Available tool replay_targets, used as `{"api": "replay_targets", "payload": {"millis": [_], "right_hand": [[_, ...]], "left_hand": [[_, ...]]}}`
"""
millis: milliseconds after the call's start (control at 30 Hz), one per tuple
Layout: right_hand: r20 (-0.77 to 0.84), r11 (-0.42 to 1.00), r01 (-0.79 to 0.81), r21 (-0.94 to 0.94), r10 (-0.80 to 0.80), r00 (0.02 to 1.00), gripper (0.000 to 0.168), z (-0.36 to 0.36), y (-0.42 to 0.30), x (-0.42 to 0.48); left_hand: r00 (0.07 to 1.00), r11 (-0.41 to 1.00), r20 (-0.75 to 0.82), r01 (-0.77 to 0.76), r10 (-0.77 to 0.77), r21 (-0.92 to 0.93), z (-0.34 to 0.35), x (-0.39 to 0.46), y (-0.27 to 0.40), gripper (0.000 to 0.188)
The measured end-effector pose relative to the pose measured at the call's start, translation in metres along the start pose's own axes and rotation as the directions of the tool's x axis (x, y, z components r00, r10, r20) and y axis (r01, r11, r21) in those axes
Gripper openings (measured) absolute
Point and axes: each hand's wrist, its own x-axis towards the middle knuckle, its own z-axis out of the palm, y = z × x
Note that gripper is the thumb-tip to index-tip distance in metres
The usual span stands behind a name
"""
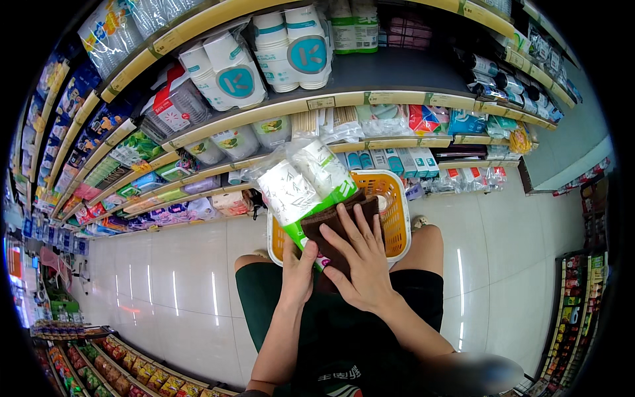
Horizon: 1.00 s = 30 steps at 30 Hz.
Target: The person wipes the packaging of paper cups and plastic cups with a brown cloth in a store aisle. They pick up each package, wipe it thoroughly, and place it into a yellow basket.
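A plastic-wrapped pack of paper cups (310,186), white with leaf marks and a green band, is tilted over a yellow basket with a white rim (397,218). My left hand (299,265) grips the near end of the pack, thumb on top. My right hand (359,258) lies spread flat on a folded brown cloth (322,233), which rests against the pack's near right side. The cloth's underside is hidden. Inside the basket, a small round white item shows beside my right fingertips.
A shelf (347,99) ahead bears wrapped white cups (292,49), wooden sticks and boxes. Packaged goods line the shelves at left. Tiled floor (188,278) lies around my legs. Snack racks (144,369) stand at lower left, another rack (570,317) at right.
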Motion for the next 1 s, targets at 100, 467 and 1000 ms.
{"api": "replay_targets", "payload": {"millis": [100, 467, 1000], "right_hand": [[-0.085, 0.997, -0.066, 0.048, 0.07, 0.994, 0.057, -0.002, 0.002, 0.005], [-0.146, 0.75, -0.188, 0.634, 0.355, 0.924, 0.053, -0.023, 0.028, 0.019], [-0.134, 0.926, -0.161, 0.342, 0.217, 0.967, 0.05, -0.048, 0.029, 0.043]], "left_hand": [[0.999, 1.0, 0.034, 0.0, 0.0, 0.009, -0.007, 0.001, -0.001, 0.067], [0.982, 0.997, 0.178, 0.06, -0.068, 0.045, -0.013, -0.008, 0.004, 0.065], [0.946, 0.984, 0.269, 0.178, -0.18, 0.031, -0.017, -0.019, 0.002, 0.057]]}}
